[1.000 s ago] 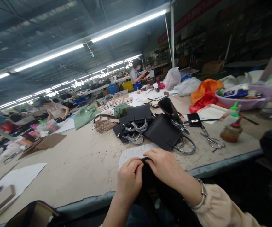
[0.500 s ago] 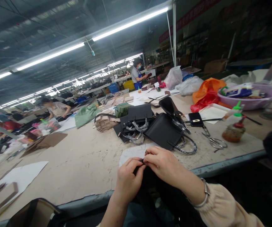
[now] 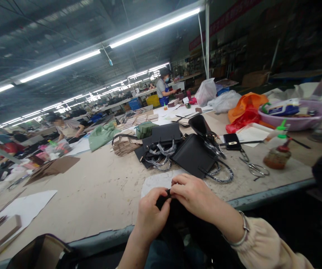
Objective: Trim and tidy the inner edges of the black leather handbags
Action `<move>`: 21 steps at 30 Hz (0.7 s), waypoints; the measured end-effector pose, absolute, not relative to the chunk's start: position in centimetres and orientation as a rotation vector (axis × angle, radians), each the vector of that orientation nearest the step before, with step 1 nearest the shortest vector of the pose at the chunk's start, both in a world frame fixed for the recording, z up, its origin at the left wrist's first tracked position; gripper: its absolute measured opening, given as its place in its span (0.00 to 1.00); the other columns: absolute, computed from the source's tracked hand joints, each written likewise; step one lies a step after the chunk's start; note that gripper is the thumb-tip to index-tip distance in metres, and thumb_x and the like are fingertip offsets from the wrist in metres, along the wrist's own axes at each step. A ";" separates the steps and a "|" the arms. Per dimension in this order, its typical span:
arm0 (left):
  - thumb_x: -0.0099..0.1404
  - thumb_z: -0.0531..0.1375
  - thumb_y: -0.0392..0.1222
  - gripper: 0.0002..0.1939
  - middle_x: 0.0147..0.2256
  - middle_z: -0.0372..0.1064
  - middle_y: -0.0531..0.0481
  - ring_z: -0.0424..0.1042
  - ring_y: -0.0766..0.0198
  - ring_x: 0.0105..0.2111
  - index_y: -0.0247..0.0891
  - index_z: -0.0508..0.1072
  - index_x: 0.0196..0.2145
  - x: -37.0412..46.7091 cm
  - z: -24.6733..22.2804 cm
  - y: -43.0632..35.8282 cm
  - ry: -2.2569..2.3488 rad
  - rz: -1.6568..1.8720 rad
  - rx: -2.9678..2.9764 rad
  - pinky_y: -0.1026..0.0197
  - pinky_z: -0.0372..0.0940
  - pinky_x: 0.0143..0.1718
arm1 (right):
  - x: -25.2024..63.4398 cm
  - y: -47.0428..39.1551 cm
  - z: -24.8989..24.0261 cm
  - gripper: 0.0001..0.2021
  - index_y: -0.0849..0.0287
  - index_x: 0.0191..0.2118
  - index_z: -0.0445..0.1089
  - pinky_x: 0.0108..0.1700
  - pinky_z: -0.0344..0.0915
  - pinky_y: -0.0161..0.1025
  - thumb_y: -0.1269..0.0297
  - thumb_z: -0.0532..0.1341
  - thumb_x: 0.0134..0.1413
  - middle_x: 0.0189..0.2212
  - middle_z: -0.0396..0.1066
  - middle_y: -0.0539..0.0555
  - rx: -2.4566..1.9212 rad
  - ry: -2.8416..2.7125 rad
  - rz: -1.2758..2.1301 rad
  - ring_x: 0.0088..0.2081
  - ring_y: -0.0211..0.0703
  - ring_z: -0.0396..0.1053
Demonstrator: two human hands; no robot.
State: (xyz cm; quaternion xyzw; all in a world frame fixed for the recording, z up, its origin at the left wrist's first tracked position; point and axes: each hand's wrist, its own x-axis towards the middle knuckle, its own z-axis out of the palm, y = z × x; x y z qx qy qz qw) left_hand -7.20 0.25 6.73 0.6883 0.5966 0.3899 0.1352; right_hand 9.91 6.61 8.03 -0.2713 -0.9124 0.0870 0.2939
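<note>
My left hand (image 3: 153, 211) and my right hand (image 3: 191, 194) meet at the table's front edge, fingertips almost touching. Between them they pinch a small black piece (image 3: 168, 192); its lower part is lost against the dark background. Under and behind the fingers lies a pale sheet (image 3: 156, 182). Just beyond it are black handbags (image 3: 196, 155) with plastic-wrapped handles (image 3: 166, 150). To the right of the bags rest a black phone (image 3: 231, 141) and scissors (image 3: 257, 170).
Glue bottles (image 3: 277, 156) stand at the right, before a purple basin (image 3: 297, 120). Stacked beige pieces (image 3: 125, 145) and green cloth (image 3: 103, 135) lie beyond the table's middle. Two people, one in a blue apron (image 3: 164, 100), work farther off. A box-like piece (image 3: 2, 233) is at lower left.
My hands have barely moved; the left fingers have shifted slightly around the black piece. In the background, the person in the blue apron has lowered the hands a little.
</note>
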 end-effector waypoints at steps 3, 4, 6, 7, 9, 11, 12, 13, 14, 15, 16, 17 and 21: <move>0.57 0.58 0.35 0.11 0.35 0.73 0.52 0.73 0.63 0.35 0.40 0.66 0.39 -7.3 6.6 0.0 1.804 1.119 1.865 0.61 0.67 0.39 | 9.9 6.6 8.0 0.06 0.58 0.32 0.70 0.37 0.59 0.35 0.69 0.57 0.59 0.33 0.66 0.51 -0.759 -2.437 0.245 0.37 0.38 0.63; 0.57 0.58 0.36 0.12 0.34 0.73 0.53 0.73 0.63 0.35 0.40 0.65 0.41 -7.4 6.6 -0.1 1.818 1.111 1.839 0.61 0.67 0.38 | 9.8 6.6 8.0 0.06 0.58 0.32 0.70 0.38 0.59 0.35 0.69 0.57 0.59 0.33 0.66 0.51 -0.764 -2.439 0.248 0.37 0.38 0.63; 0.57 0.59 0.38 0.12 0.34 0.73 0.53 0.73 0.62 0.35 0.41 0.65 0.41 -7.4 6.6 -0.1 1.848 1.082 1.824 0.61 0.67 0.38 | 9.7 6.5 8.0 0.07 0.58 0.32 0.70 0.39 0.59 0.35 0.68 0.57 0.59 0.33 0.66 0.51 -0.772 -2.439 0.247 0.37 0.39 0.63; 0.58 0.59 0.39 0.11 0.34 0.73 0.53 0.73 0.62 0.35 0.41 0.66 0.40 -7.3 6.6 0.0 1.870 1.062 1.827 0.61 0.66 0.37 | 9.7 6.5 8.1 0.07 0.58 0.32 0.70 0.39 0.59 0.35 0.68 0.57 0.59 0.33 0.67 0.51 -0.779 -2.440 0.243 0.37 0.39 0.63; 0.59 0.59 0.41 0.08 0.32 0.73 0.54 0.73 0.62 0.34 0.41 0.69 0.38 -7.3 6.7 0.1 1.917 1.014 1.839 0.61 0.66 0.36 | 9.6 6.5 8.2 0.06 0.58 0.32 0.71 0.39 0.59 0.36 0.68 0.57 0.59 0.33 0.67 0.51 -0.801 -2.440 0.232 0.37 0.39 0.63; 0.59 0.58 0.42 0.07 0.32 0.73 0.53 0.73 0.62 0.33 0.41 0.71 0.37 -7.2 6.8 0.2 1.940 0.993 1.845 0.60 0.66 0.36 | 9.5 6.4 8.4 0.05 0.58 0.32 0.71 0.39 0.60 0.36 0.68 0.58 0.58 0.33 0.67 0.51 -0.825 -2.444 0.222 0.38 0.39 0.63; 0.59 0.58 0.42 0.07 0.32 0.74 0.53 0.73 0.62 0.33 0.41 0.72 0.37 -7.1 6.8 0.3 1.940 0.994 1.847 0.61 0.66 0.37 | 9.5 6.4 8.5 0.05 0.58 0.32 0.70 0.39 0.60 0.36 0.69 0.58 0.58 0.33 0.67 0.51 -0.838 -2.444 0.219 0.38 0.40 0.63; 0.60 0.58 0.42 0.07 0.33 0.74 0.53 0.73 0.62 0.34 0.41 0.72 0.37 -7.1 6.9 0.4 1.934 0.998 1.849 0.61 0.66 0.37 | 9.4 6.4 8.5 0.05 0.58 0.32 0.70 0.38 0.60 0.36 0.69 0.59 0.58 0.33 0.67 0.51 -0.851 -2.443 0.215 0.38 0.40 0.63; 0.60 0.58 0.41 0.08 0.33 0.74 0.52 0.73 0.62 0.34 0.41 0.73 0.37 -7.1 6.9 0.4 1.929 1.005 1.852 0.61 0.66 0.37 | 9.4 6.4 8.5 0.05 0.58 0.31 0.70 0.38 0.60 0.36 0.69 0.59 0.58 0.33 0.67 0.51 -0.864 -2.440 0.211 0.38 0.40 0.63; 0.60 0.58 0.41 0.08 0.33 0.74 0.52 0.73 0.62 0.34 0.41 0.73 0.37 -7.1 6.9 0.5 1.926 1.012 1.854 0.61 0.66 0.37 | 9.3 6.3 8.5 0.05 0.58 0.31 0.70 0.38 0.60 0.36 0.69 0.58 0.58 0.33 0.67 0.51 -0.874 -2.436 0.207 0.38 0.40 0.63; 0.60 0.58 0.41 0.08 0.33 0.75 0.52 0.73 0.62 0.34 0.40 0.74 0.37 -7.1 6.9 0.5 1.928 1.018 1.856 0.61 0.66 0.38 | 9.2 6.3 8.5 0.06 0.58 0.31 0.70 0.38 0.60 0.36 0.69 0.58 0.58 0.33 0.67 0.52 -0.886 -2.432 0.202 0.37 0.40 0.63; 0.60 0.58 0.40 0.08 0.33 0.75 0.52 0.73 0.62 0.34 0.40 0.74 0.37 -7.1 6.8 0.5 1.934 1.025 1.855 0.60 0.66 0.38 | 9.2 6.3 8.5 0.06 0.58 0.31 0.70 0.38 0.60 0.36 0.69 0.58 0.58 0.33 0.68 0.52 -0.894 -2.427 0.195 0.37 0.40 0.63; 0.59 0.59 0.39 0.08 0.35 0.75 0.51 0.73 0.61 0.36 0.40 0.75 0.38 -7.4 6.7 0.7 1.950 1.049 1.844 0.59 0.67 0.41 | 8.8 6.4 8.4 0.05 0.58 0.31 0.71 0.39 0.60 0.37 0.69 0.59 0.57 0.32 0.68 0.52 -0.902 -2.422 0.157 0.38 0.41 0.64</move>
